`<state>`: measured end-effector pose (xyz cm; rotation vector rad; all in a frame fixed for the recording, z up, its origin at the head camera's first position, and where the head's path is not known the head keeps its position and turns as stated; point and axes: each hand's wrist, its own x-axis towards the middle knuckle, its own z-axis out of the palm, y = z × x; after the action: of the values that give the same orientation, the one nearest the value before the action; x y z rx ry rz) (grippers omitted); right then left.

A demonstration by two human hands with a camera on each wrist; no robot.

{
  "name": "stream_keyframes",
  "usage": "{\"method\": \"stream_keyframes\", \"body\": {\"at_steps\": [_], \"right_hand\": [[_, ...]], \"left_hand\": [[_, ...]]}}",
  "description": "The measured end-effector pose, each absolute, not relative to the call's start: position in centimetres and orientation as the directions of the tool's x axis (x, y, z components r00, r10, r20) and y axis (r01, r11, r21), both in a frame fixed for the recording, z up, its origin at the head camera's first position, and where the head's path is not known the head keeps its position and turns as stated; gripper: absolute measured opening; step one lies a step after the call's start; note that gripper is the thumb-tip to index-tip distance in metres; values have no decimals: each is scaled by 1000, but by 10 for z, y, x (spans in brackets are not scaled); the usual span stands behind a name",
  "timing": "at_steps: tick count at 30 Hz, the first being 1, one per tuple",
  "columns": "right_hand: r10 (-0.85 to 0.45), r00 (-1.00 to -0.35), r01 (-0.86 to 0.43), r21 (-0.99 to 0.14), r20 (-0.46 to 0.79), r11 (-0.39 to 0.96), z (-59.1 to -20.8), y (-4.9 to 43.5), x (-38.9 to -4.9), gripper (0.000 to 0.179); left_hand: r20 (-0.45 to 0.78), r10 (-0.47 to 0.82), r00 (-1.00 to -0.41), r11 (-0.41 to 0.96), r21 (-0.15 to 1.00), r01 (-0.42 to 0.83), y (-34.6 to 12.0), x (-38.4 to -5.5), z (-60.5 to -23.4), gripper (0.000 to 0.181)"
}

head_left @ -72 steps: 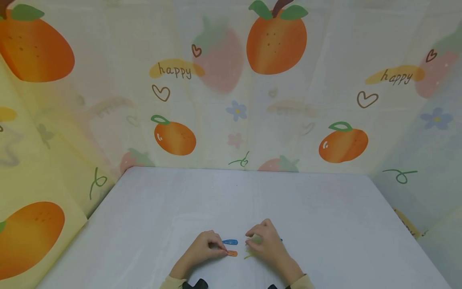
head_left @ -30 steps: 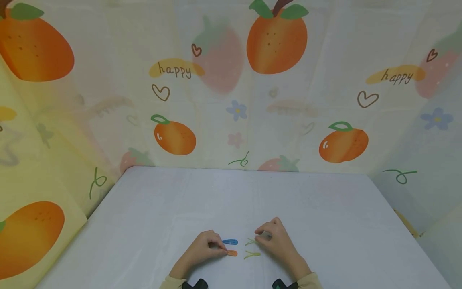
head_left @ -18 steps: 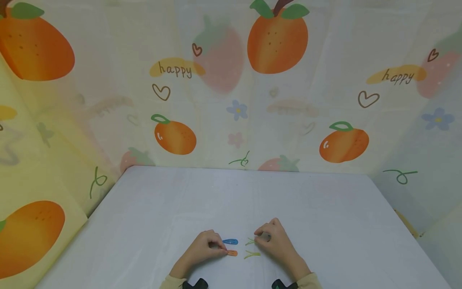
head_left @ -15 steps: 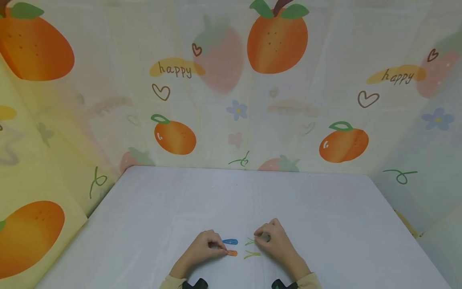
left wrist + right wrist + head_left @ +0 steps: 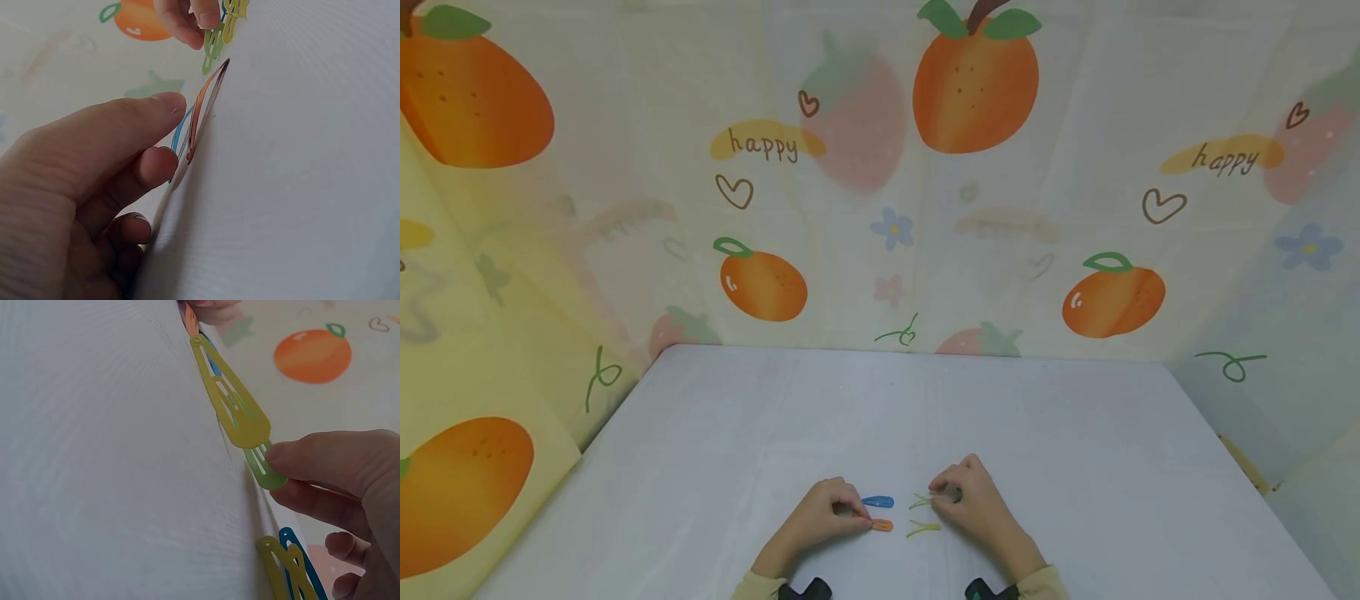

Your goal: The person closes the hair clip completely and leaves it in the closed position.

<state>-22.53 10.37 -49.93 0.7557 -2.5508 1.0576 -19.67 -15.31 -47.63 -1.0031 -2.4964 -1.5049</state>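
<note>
Several snap hair clips lie on the table between my hands. My left hand (image 5: 829,510) pinches the left end of an orange hair clip (image 5: 883,526), its fingertips right at the clip in the left wrist view. A blue hair clip (image 5: 880,502) lies just beyond it. My right hand (image 5: 976,504) pinches the right end of a green hair clip (image 5: 270,478) between thumb and index finger. Nearer me is a yellow-green hair clip (image 5: 255,428), its two prongs spread toward the left. In the head view the fingers hide the green clip's right end.
Under the right hand, the right wrist view shows another blue hair clip (image 5: 285,536) and another yellow hair clip (image 5: 267,547), hidden from above. A white cloth covers the table (image 5: 760,417). Fruit-printed curtains (image 5: 850,275) stand at its back and sides.
My right hand has shifted right from over the green and yellow-green clips, uncovering both, and has stayed at the green clip's right end for the last second. My left hand has kept still.
</note>
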Motion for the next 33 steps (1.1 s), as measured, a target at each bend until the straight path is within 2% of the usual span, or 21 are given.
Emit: {"method": "stream_keyframes", "body": {"at_steps": [15, 26, 33], "right_hand": [[-370, -862, -507, -576, 348, 641, -496, 105, -225, 13], [-383, -857, -516, -572, 346, 638, -497, 105, -224, 14], [-383, -848, -530, -571, 367, 627, -499, 105, -224, 15]], "left_hand": [[341, 494, -800, 335, 775, 537, -153, -198, -477, 5], [358, 504, -786, 303, 779, 549, -153, -198, -477, 4], [337, 500, -798, 327, 779, 535, -153, -198, -476, 4]]}}
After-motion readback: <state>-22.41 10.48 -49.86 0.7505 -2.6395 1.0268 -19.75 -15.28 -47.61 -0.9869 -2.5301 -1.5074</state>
